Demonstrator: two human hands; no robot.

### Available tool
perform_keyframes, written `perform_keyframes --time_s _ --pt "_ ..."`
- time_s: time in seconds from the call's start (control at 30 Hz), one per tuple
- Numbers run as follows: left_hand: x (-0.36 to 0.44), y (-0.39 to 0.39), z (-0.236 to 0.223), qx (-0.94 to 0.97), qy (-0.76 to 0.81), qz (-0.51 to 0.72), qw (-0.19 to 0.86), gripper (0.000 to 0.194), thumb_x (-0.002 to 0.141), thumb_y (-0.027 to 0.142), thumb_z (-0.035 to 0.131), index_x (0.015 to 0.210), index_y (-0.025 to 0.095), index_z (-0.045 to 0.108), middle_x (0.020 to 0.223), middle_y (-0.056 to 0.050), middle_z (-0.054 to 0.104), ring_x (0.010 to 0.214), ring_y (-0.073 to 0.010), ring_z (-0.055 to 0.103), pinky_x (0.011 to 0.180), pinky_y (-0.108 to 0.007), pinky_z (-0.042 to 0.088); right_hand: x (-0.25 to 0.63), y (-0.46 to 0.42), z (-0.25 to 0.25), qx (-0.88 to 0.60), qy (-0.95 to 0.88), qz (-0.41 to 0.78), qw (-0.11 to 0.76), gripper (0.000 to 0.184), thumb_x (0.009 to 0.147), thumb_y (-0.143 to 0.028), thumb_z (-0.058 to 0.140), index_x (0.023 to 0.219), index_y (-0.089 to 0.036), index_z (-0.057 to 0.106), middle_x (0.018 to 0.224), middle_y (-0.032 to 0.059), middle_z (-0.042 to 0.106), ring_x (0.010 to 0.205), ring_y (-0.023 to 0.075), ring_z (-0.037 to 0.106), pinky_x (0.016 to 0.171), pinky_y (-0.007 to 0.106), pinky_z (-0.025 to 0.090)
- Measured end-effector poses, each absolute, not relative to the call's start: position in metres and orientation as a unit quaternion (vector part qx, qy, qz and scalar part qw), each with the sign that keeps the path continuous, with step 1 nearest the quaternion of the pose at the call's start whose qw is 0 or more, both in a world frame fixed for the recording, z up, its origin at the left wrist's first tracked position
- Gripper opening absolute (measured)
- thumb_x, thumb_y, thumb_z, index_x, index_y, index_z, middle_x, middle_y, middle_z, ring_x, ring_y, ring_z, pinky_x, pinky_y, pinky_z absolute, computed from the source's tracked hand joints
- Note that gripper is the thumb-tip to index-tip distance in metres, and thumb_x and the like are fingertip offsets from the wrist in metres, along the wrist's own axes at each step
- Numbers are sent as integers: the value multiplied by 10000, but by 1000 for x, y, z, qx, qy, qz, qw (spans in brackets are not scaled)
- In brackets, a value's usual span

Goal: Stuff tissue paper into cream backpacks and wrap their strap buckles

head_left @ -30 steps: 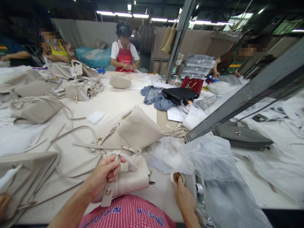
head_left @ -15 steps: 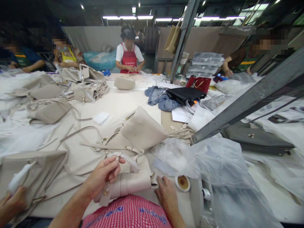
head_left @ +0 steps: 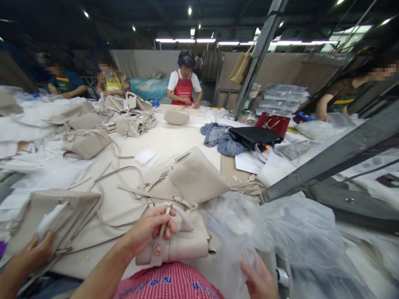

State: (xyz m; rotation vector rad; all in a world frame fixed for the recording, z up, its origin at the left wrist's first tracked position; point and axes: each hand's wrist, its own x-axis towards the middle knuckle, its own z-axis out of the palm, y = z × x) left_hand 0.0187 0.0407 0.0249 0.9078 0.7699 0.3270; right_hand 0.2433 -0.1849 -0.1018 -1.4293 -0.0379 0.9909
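Note:
My left hand (head_left: 152,230) is closed on a narrow beige strap (head_left: 162,228) with a gold-coloured buckle at its lower end. That strap belongs to a pale beige handbag (head_left: 190,245) lying on its side against my checked apron. My right hand (head_left: 260,276) grips a bunched edge of thin clear plastic (head_left: 235,259) to the right of the bag. The plastic hides the spot where a small cup of brown liquid stood. A larger beige handbag (head_left: 196,176) lies just beyond, its straps trailing leftward.
At left, another person's hand (head_left: 40,249) holds a beige bag (head_left: 62,207) with white stuffing. A slanted metal post (head_left: 330,153) crosses the right side, above crumpled plastic (head_left: 299,228). Grey-blue cloth (head_left: 215,135) and a black bag (head_left: 255,135) lie farther back. Several people work around the table.
My right hand has moved right from the tabletop beside the cup and taken hold of the plastic, which now covers the cup. My left hand keeps the strap. The view has shifted.

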Motion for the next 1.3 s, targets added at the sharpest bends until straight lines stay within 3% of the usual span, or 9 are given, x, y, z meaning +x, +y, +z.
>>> perform_keyframes --time_s 0.17,0.3,0.43,0.53,0.7,0.9,1.03,1.3 --pt "18 49 21 381 320 115 860 254 784 355 649 822 127 545 724 -119 715 519 -134 629 507 -205 445 243 -172 -41 -545 -81 595 585 496 524 -470 811 957 -259 692 876 77 742 807 301 687 683 385 533" --pt "15 66 12 283 304 81 906 200 782 275 636 779 79 601 809 -149 715 533 -102 617 481 -176 439 230 -134 -2 -534 -112 653 525 286 608 -441 786 761 -210 711 681 35 712 636 207 648 590 287 495" --pt "7 71 5 250 269 84 926 231 762 287 648 733 59 628 901 -164 701 702 -145 658 604 -204 484 207 -94 16 -507 -152 690 494 210 721 -370 735 817 -184 713 693 10 716 595 150 619 582 239 469" --pt "3 61 6 298 265 108 910 267 690 302 710 816 74 650 880 -124 691 783 -172 647 713 -261 494 194 -78 14 -533 -200 669 479 258 764 -396 691 884 -168 711 703 15 722 632 166 632 624 256 480" --pt "7 43 11 453 365 128 803 265 523 197 731 756 131 625 633 23 590 538 -100 518 485 -197 376 187 -67 4 -598 -247 601 470 357 756 -443 682 969 -157 700 721 14 728 658 184 636 622 266 484" --pt "14 44 4 471 432 178 749 204 482 146 623 618 178 473 520 82 476 475 -81 429 442 -182 294 176 -73 2 -552 -179 598 553 506 636 -389 795 1072 -180 648 924 55 747 846 238 675 732 318 516" --pt "14 46 1 473 438 170 745 219 477 147 626 611 184 457 512 84 472 471 -82 417 442 -183 289 170 -88 -12 -552 -129 609 555 529 583 -406 825 1017 -168 640 874 70 746 728 229 680 601 317 530" --pt "16 45 -3 479 434 169 744 197 469 139 614 596 180 469 522 78 488 484 -86 431 450 -190 312 173 -96 -28 -596 -123 576 546 502 558 -486 822 908 -169 653 679 1 697 521 149 595 439 248 479"
